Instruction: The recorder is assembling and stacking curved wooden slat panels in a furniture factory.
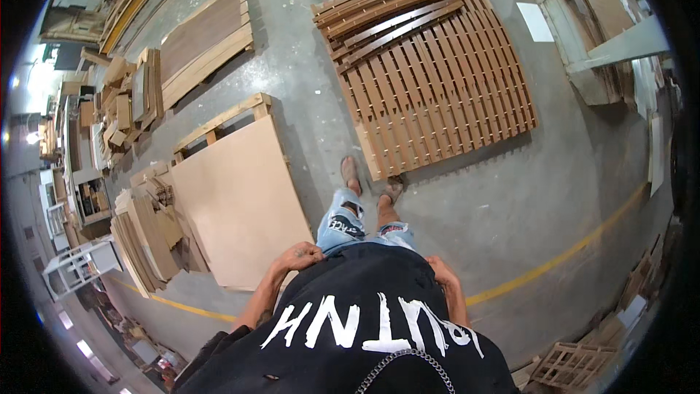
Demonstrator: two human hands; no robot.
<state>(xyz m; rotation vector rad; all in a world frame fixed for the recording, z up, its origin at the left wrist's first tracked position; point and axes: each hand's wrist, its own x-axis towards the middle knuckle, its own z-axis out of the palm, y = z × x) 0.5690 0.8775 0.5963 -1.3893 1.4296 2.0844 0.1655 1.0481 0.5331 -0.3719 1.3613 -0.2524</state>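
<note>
I stand on a grey concrete floor, looking down at my black printed shirt and torn blue shorts. My left hand point(299, 256) rests at my left hip, fingers curled against the shirt hem, holding nothing I can see. My right hand point(442, 271) sits at my right hip, partly hidden by the shirt, and whether it holds anything is not visible. My feet in sandals point(351, 173) stand at the near edge of a wide slatted wooden panel point(445, 95). A large plain brown board point(237, 201) lies on a pallet just to my left.
Darker loose slats point(386, 14) lie piled on the slatted panel's far end. Stacked boards point(200, 47) and offcut heaps point(149, 237) fill the left side. A pale green frame point(605, 36) stands at upper right, a small crate point(572, 366) at lower right. A yellow floor line point(561, 255) crosses behind me.
</note>
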